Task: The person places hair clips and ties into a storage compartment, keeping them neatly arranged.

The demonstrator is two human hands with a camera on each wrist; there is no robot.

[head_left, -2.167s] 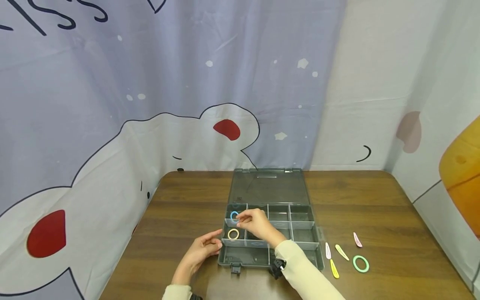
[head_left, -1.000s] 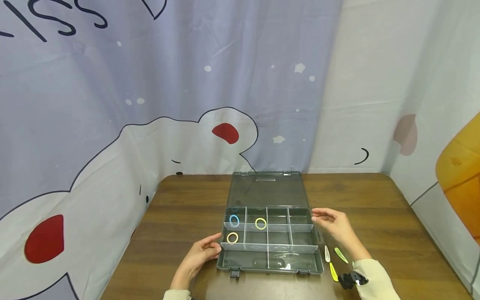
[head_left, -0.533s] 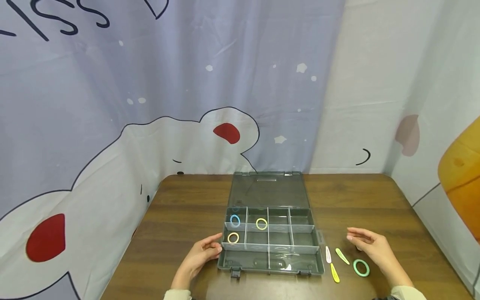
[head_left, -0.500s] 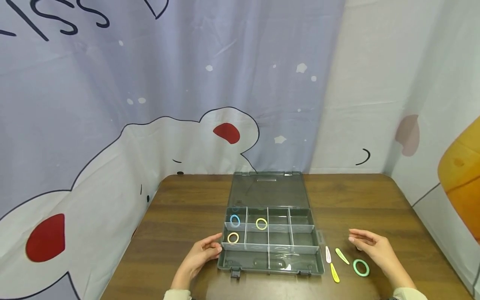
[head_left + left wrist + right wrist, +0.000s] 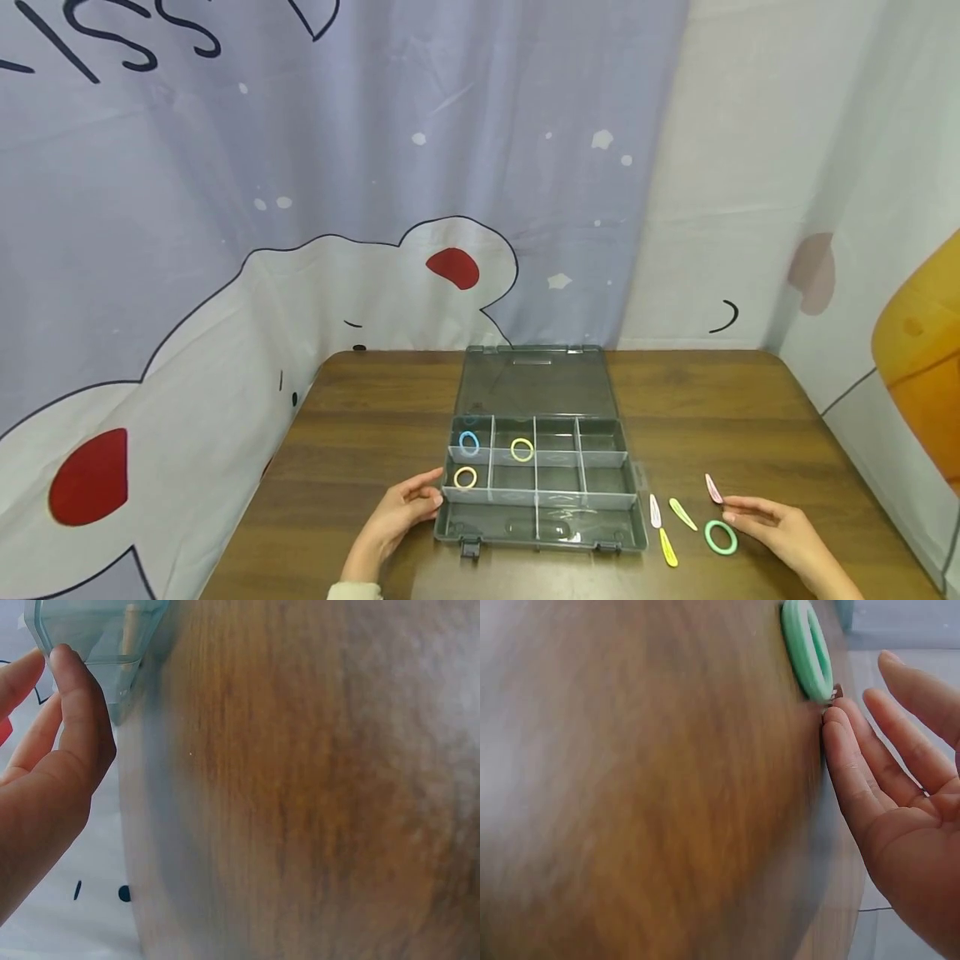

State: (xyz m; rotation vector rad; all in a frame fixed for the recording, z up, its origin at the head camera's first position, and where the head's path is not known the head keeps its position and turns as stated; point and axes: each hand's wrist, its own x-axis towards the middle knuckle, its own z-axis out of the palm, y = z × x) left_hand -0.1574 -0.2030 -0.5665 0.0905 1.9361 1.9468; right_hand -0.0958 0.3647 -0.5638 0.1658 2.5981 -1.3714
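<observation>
While the left hand [image 5: 394, 520], its fingers apart, touches the open box [image 5: 558, 477], the right hand [image 5: 782, 535] holds nothing, parted just beside the pink clip [image 5: 712, 487] and green ring [image 5: 709, 540]; contact is unclear. The work looks partly done: the blue ring [image 5: 461, 439], yellow ring [image 5: 513, 450] and cream ring [image 5: 456, 477] lie inside, right of the left hand; those two, plus pale clip [image 5: 656, 511], lime clip [image 5: 682, 514] and yellow clip [image 5: 668, 548] left of the right hand, remain outside.

Lower right, beside my right grip [image 5: 780, 533], lie a green ring [image 5: 708, 538] and slanting pink clip [image 5: 713, 488]; lower centre, an open grey box [image 5: 487, 526].
</observation>
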